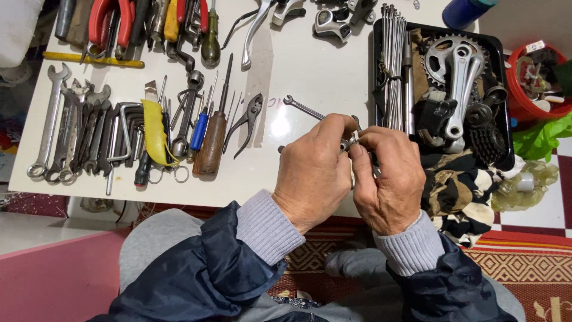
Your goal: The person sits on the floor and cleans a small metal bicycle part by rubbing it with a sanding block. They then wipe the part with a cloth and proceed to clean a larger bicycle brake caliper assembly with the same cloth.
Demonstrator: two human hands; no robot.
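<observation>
My left hand [313, 173] and my right hand [390, 179] meet over the front edge of a white table [310, 71]. Together they pinch a small metal part [347, 144], mostly hidden by my fingers. A thin metal wrench [302, 108] lies on the table just beyond my left hand; whether it touches the part I cannot tell. Both wrists wear grey cuffs and dark blue jacket sleeves.
Wrenches [65, 128], hex keys, a yellow-handled tool [154, 132], screwdrivers [210, 140] and pliers [247, 122] lie in a row at the left. A black tray [503, 113] at the right holds spokes [393, 71] and a crankset [456, 65]. A red tub [519, 104] stands beyond, patterned cloth [453, 188] below.
</observation>
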